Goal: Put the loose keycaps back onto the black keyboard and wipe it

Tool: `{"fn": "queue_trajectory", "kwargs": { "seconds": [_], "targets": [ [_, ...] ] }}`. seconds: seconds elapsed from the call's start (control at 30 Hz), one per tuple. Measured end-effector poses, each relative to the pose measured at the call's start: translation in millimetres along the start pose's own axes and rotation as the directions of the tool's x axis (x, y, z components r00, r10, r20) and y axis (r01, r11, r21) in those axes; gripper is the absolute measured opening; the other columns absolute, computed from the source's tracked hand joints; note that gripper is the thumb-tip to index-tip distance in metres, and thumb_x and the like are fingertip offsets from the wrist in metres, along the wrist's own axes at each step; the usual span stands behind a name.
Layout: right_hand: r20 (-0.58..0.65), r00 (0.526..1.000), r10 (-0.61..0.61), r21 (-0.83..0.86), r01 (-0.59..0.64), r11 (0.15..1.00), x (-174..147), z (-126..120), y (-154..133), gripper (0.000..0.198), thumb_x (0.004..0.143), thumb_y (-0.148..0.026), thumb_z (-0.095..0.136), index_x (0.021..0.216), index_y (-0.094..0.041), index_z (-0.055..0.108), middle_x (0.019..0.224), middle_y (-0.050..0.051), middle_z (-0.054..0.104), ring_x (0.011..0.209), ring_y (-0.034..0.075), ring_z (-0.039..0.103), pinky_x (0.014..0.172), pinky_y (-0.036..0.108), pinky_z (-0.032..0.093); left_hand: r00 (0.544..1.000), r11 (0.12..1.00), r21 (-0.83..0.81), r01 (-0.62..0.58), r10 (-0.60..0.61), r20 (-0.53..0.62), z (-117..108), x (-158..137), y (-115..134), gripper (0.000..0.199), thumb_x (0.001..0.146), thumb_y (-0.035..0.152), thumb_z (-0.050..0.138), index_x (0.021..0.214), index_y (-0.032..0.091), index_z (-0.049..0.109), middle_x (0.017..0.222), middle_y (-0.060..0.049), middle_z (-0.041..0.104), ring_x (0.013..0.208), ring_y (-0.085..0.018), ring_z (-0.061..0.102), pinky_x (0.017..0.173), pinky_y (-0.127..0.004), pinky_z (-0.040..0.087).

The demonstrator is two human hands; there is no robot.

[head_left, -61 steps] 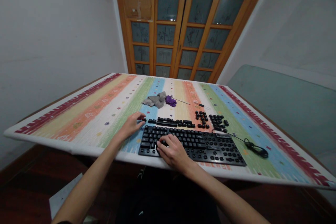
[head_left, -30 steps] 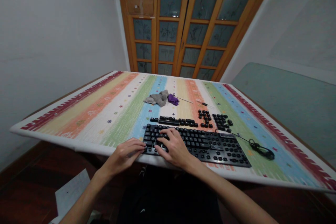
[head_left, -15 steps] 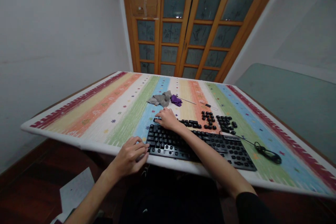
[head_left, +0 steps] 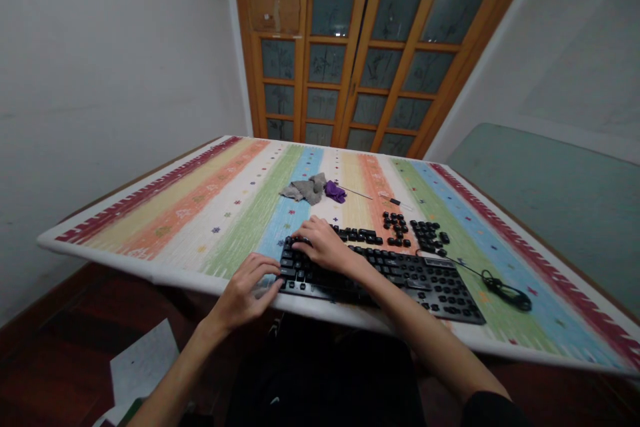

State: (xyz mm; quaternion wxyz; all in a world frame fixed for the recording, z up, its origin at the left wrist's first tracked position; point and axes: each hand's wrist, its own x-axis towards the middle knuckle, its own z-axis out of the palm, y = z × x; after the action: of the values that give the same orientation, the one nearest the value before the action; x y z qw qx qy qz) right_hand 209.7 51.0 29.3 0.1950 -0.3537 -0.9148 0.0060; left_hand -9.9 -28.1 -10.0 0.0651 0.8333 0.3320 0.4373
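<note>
A black keyboard [head_left: 450, 297] lies along the near edge of the table, with caps on its left part and bare switches on its right. My left hand [head_left: 253, 285] holds its left edge, thumb in front and fingers at the side. Over the upper left keys, my right hand [head_left: 323, 245] is closed, fingertips pinched on a small black keycap [head_left: 300, 239] that is mostly hidden. Behind the keyboard, loose keycaps [head_left: 367, 235] lie in a row, partly covered by my right hand. More loose keycaps [head_left: 429, 233] are grouped farther right.
A grey cloth [head_left: 306, 190] and a purple cloth [head_left: 335, 192] lie beyond the keyboard, near a thin rod [head_left: 357, 193]. A small black-and-clear tool [head_left: 396, 201] is to their right. The coiled cable [head_left: 507, 290] rests at the right on the striped tablecloth [head_left: 240, 213].
My right hand has come nearer, from the loose keycap row onto the upper left keys of the keyboard. My left hand has shifted slightly while staying at the keyboard's left edge.
</note>
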Motion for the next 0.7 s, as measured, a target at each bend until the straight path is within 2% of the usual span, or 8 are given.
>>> {"fn": "queue_trajectory", "kwargs": {
  "seconds": [0.07, 0.13, 0.23, 0.43, 0.57, 0.7],
  "targets": [
    [-0.016, 0.996, -0.087, 0.047, 0.087, 0.995, -23, 2, -14, 0.012, 0.094, -0.025, 0.067, 0.103, -0.017, 0.068, 0.094, 0.006, 0.065, 0.09, 0.021, 0.052, 0.077, 0.033, 0.039, 1.0, 1.0, -0.017, 0.01, -0.01, -0.009, 1, 0, -1, 0.013, 0.09, 0.018, 0.064, 0.103, 0.019, 0.062, 0.097, -0.006, 0.069, 0.095, -0.02, 0.063, 0.087, -0.035, 0.052],
    [-0.014, 0.992, -0.125, 0.037, 0.125, 0.991, -42, 7, -28, 0.013, 0.094, -0.025, 0.066, 0.104, -0.016, 0.067, 0.095, 0.007, 0.064, 0.089, 0.02, 0.052, 0.075, 0.032, 0.039, 1.0, 0.999, -0.046, 0.009, -0.009, 0.01, 2, 0, -2, 0.021, 0.089, 0.019, 0.067, 0.109, 0.019, 0.06, 0.099, -0.006, 0.069, 0.096, -0.02, 0.063, 0.087, -0.034, 0.053],
    [-0.01, 0.993, -0.115, -0.032, 0.115, 0.993, -57, 17, -43, 0.013, 0.095, -0.025, 0.064, 0.104, -0.016, 0.065, 0.093, 0.007, 0.062, 0.086, 0.02, 0.052, 0.07, 0.032, 0.038, 0.999, 0.995, -0.095, 0.013, -0.009, 0.046, 4, 0, -3, 0.024, 0.088, 0.021, 0.068, 0.111, 0.02, 0.061, 0.099, -0.006, 0.068, 0.096, -0.02, 0.063, 0.085, -0.033, 0.054],
    [-0.015, 0.996, -0.085, -0.162, 0.082, 0.983, -62, 25, -59, 0.013, 0.093, -0.014, 0.062, 0.106, -0.012, 0.062, 0.093, 0.008, 0.061, 0.082, 0.021, 0.054, 0.071, 0.033, 0.041, 0.999, 0.99, -0.138, 0.006, 0.0, 0.042, 11, -1, -6, 0.014, 0.09, 0.019, 0.065, 0.104, 0.018, 0.066, 0.091, -0.006, 0.068, 0.089, -0.018, 0.062, 0.079, -0.031, 0.055],
    [-0.007, 0.998, -0.056, -0.098, 0.055, 0.994, -68, 25, -59, 0.02, 0.093, -0.015, 0.064, 0.111, -0.011, 0.058, 0.091, 0.007, 0.061, 0.081, 0.022, 0.056, 0.071, 0.032, 0.046, 0.999, 0.991, -0.127, -0.045, 0.049, 0.024, 13, 1, -7, 0.014, 0.09, 0.016, 0.065, 0.103, 0.018, 0.068, 0.088, -0.005, 0.07, 0.086, -0.018, 0.061, 0.076, -0.031, 0.055],
    [-0.016, 0.999, -0.05, 0.014, 0.05, 0.999, -79, 26, -55, 0.01, 0.092, -0.011, 0.063, 0.1, -0.015, 0.059, 0.098, 0.008, 0.062, 0.087, 0.021, 0.058, 0.075, 0.031, 0.05, 0.991, 0.986, -0.107, -0.128, 0.131, 0.029, 14, 3, -5, 0.015, 0.089, 0.012, 0.065, 0.101, 0.019, 0.07, 0.089, -0.005, 0.071, 0.085, -0.017, 0.061, 0.075, -0.03, 0.054]
  ]
}}
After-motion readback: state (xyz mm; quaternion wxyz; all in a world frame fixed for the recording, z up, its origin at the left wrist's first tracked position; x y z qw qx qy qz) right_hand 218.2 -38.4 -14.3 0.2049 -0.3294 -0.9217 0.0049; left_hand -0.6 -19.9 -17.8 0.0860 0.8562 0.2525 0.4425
